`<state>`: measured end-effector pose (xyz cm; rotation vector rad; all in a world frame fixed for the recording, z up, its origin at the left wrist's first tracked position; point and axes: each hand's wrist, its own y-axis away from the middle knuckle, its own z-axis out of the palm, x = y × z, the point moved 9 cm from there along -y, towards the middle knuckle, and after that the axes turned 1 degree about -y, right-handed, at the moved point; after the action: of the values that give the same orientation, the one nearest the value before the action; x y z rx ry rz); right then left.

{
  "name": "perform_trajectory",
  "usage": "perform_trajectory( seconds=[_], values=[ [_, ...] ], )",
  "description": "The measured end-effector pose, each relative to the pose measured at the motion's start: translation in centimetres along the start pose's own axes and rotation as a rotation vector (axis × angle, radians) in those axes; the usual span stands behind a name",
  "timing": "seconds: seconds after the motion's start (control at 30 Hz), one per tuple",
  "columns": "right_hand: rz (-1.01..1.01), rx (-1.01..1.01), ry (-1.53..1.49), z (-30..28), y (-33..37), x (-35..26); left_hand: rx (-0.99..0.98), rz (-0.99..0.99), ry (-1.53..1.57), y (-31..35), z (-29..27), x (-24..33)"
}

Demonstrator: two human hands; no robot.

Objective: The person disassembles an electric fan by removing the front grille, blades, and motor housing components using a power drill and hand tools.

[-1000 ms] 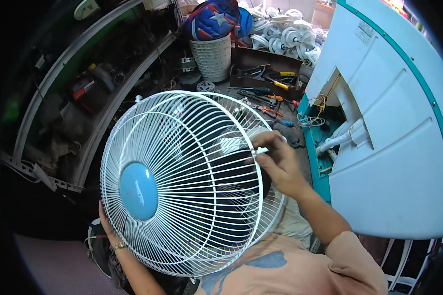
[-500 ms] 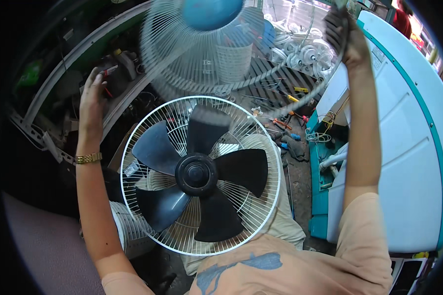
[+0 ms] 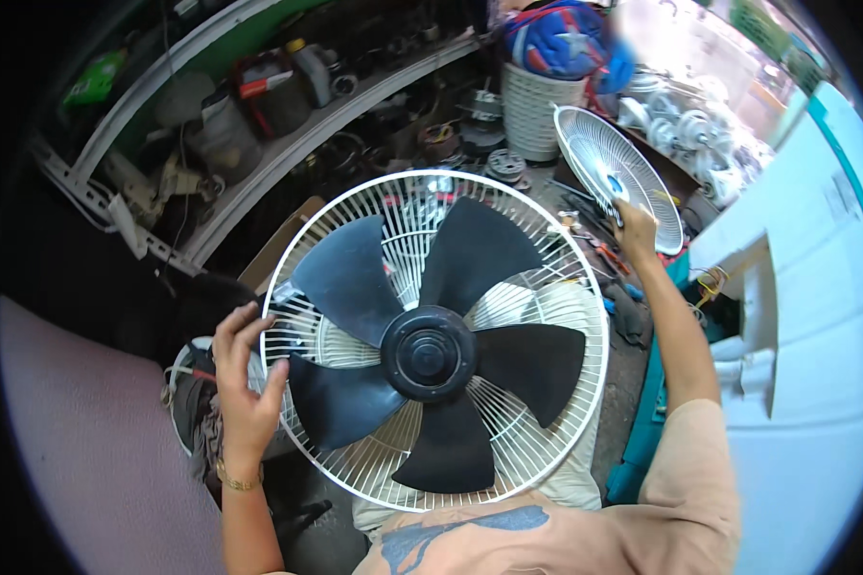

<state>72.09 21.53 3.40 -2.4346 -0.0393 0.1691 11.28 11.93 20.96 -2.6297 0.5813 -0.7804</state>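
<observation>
From my remote seat I see the black propeller (image 3: 429,353) directly in front of the wearer's chest: five broad, rounded blades, smooth and faintly glossy, set about a round hub stepped in concentric rings. Around and behind it spreads the rear guard (image 3: 604,345), a dish of thin white rods ending in a circular rim. On the propeller's left I have the left hand (image 3: 247,379) at that rim, thumb and fingers spread wide; whether they press on the wire I cannot tell. A gold-coloured band (image 3: 238,479) circles its wrist. Beyond the propeller and to its right, my right hand (image 3: 636,233) has its fingers curled around the front guard (image 3: 609,153), a rounded white wire cage with a blue centre, tilted so that it shows as a slanted oval.

Past the propeller's far side stands a pale, perforated basket (image 3: 544,115), topped by a soft blue-and-red bundle (image 3: 558,43). Farther off to the propeller's right lies a heap of white, wheel-shaped parts (image 3: 695,134); well to its right rises a smooth white panel (image 3: 825,287) edged in teal. Beyond its left side, a pale-edged shelf (image 3: 297,144) carries a grey bottle (image 3: 312,75) with a yellow cap.
</observation>
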Motion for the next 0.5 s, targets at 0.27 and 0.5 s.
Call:
perform_trajectory(
  seconds=[0.27, 0.5],
  values=[
    [0.044, -0.356, 0.124, 14.6, 13.3, -2.6, -0.006, -0.176, -0.101, 5.6, 1.0, 1.6],
    [0.202, -0.875, -0.008, 12.8, 13.8, 10.3, -0.630, -0.042, 0.152, 7.6, 8.8, 7.2]
  ],
)
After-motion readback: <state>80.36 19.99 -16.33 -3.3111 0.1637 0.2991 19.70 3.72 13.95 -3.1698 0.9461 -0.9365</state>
